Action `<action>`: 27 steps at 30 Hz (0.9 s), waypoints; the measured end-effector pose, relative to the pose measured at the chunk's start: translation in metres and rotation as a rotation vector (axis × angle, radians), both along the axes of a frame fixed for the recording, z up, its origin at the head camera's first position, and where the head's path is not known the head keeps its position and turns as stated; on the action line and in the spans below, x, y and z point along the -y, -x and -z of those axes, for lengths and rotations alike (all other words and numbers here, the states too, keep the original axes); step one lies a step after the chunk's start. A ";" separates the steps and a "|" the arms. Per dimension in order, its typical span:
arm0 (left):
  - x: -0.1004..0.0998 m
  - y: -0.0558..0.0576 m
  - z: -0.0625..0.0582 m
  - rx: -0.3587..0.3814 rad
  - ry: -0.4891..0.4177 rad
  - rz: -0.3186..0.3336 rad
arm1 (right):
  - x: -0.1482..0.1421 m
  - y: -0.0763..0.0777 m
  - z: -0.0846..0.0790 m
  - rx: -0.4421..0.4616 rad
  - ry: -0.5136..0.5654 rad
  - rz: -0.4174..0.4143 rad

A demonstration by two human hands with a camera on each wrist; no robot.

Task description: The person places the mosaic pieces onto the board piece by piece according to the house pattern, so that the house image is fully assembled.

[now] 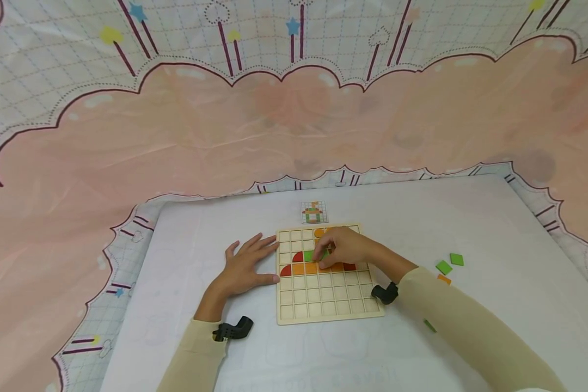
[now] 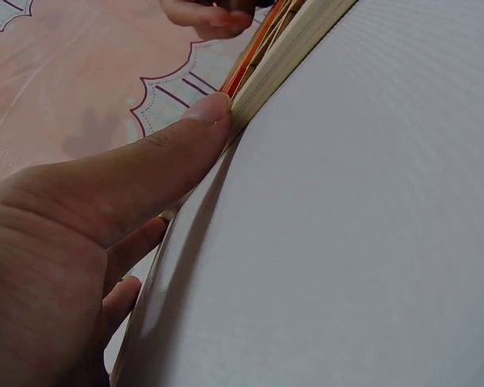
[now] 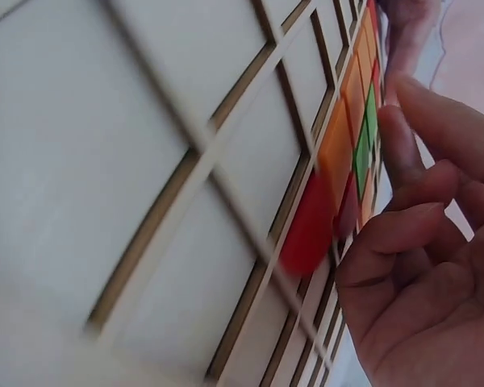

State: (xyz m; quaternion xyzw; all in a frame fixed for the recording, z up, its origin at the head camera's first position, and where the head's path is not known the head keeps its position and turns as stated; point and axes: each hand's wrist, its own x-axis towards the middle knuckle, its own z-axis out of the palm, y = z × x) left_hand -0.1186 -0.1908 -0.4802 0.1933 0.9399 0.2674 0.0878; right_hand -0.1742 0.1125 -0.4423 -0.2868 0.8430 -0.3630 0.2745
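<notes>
A wooden grid board [image 1: 306,312] lies on the white surface, holding red, orange and green tiles. My left hand [image 1: 245,269] has its fingers spread at the board's left edge; in the left wrist view the thumb [image 2: 169,157] presses against that edge. Over the middle rows is my right hand [image 1: 340,246], fingertips down at the green tiles [image 1: 308,256] and the orange row [image 1: 304,268]. Its lower fingers are curled in the right wrist view, with a red rounded tile [image 3: 308,230] nearby. I cannot tell whether a tile sits between thumb and forefinger.
Behind the board lies a small pattern card [image 1: 314,212]. Right of it are loose green tiles [image 1: 456,259] and an orange tile [image 1: 443,279]; another green tile [image 1: 429,325] lies beside the right sleeve. Patterned cloth [image 1: 255,125] surrounds the white surface.
</notes>
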 end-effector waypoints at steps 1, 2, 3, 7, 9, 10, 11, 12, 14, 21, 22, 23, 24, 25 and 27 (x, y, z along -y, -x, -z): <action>0.000 0.000 0.000 -0.001 0.001 0.001 | -0.003 -0.001 -0.001 0.003 -0.001 0.010; 0.000 0.000 0.000 -0.001 0.002 0.001 | -0.007 -0.001 -0.001 0.010 -0.001 0.021; 0.000 0.000 0.000 -0.001 0.004 0.001 | -0.011 -0.002 -0.002 0.014 -0.003 0.032; 0.000 0.000 0.000 -0.003 0.010 0.002 | -0.030 -0.003 -0.005 0.016 -0.022 0.069; 0.001 -0.001 0.000 -0.005 0.009 0.001 | -0.041 -0.003 -0.007 0.001 -0.029 0.079; 0.001 -0.001 0.000 -0.006 0.007 0.001 | -0.047 -0.003 -0.007 -0.009 -0.032 0.084; 0.001 -0.001 0.000 -0.005 0.004 0.000 | -0.053 -0.002 -0.008 -0.018 -0.034 0.087; 0.001 -0.001 -0.001 -0.006 0.003 0.001 | -0.058 -0.002 -0.009 -0.022 -0.038 0.094; 0.001 -0.001 0.000 -0.006 0.001 -0.001 | -0.069 -0.002 -0.011 -0.034 -0.049 0.097; 0.002 0.000 0.002 -0.009 0.000 0.000 | -0.102 -0.005 -0.017 -0.046 -0.134 0.094; 0.002 0.000 0.002 -0.008 -0.002 0.001 | -0.106 -0.006 -0.017 -0.049 -0.144 0.090; 0.002 0.000 0.002 -0.007 -0.003 0.001 | -0.111 -0.008 -0.018 -0.054 -0.151 0.083; 0.002 0.000 0.002 -0.007 -0.004 0.002 | -0.115 -0.010 -0.018 -0.056 -0.159 0.080; 0.002 0.000 0.002 -0.008 -0.005 0.002 | -0.119 -0.012 -0.017 -0.058 -0.165 0.073; 0.001 0.000 0.001 -0.008 -0.005 0.002 | -0.126 -0.015 -0.017 -0.060 -0.169 0.061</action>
